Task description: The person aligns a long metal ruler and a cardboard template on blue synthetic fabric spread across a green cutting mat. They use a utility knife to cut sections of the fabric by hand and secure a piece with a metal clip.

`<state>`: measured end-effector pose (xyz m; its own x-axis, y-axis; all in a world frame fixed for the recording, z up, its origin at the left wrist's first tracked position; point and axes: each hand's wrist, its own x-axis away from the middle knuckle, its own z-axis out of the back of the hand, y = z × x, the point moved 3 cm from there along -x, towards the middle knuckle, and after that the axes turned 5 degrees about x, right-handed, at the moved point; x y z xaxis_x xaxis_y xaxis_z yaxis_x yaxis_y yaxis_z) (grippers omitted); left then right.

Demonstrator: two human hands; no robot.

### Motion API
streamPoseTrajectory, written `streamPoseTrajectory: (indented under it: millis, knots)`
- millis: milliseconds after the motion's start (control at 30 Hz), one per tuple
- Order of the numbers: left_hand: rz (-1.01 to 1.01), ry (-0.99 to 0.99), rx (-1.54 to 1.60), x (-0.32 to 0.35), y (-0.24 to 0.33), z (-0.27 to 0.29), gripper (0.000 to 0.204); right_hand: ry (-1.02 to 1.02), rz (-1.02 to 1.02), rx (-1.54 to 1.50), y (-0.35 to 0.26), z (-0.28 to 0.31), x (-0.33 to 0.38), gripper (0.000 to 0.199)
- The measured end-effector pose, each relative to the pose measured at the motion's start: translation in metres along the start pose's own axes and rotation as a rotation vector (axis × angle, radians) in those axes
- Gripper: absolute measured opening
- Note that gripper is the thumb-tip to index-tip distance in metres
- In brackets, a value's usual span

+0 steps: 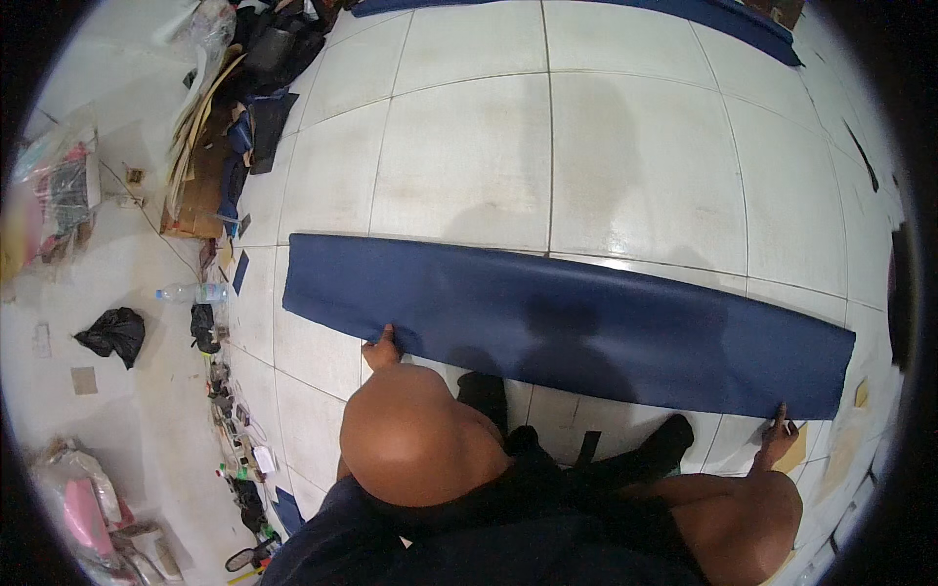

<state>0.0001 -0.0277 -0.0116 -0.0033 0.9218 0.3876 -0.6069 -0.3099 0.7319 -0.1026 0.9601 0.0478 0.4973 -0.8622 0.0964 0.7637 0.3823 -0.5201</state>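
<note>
Fabric, a long dark-blue strip of folded cloth (576, 327), lies flat across the white tiled floor (469, 146) in front of us, stretched from left to right. Our left hand (382, 350) pinches its near edge close to the left end, thumb on top and fingers curled under. Our right hand (779, 437) presses down at the near right corner, fingers closed on the edge. Along the floor's left edge we see a clear plastic bottle (195, 292), a crumpled black bag (114, 333) and stacked brown cardboard pieces (200, 166).
</note>
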Motion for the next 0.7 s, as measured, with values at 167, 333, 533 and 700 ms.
streamPoseTrajectory:
  millis: [167,333,533,700]
  knots:
    - [-0.135,-0.043,0.397,-0.022,0.008,-0.003,0.042,-0.138,-0.161,-0.332,-0.016,-0.023,0.008,0.054]
    - [-0.147,-0.326,0.403,-0.083,0.061,-0.038,0.039,-0.514,-0.104,0.014,-0.034,-0.008,0.024,0.033]
    - [-0.106,-0.647,0.317,-0.137,0.147,-0.110,0.031,-0.707,-0.052,0.196,-0.109,-0.039,0.106,0.048]
    - [-0.150,-0.703,0.240,-0.011,0.171,-0.098,0.029,-0.411,-0.123,0.193,-0.181,-0.007,0.092,0.084]
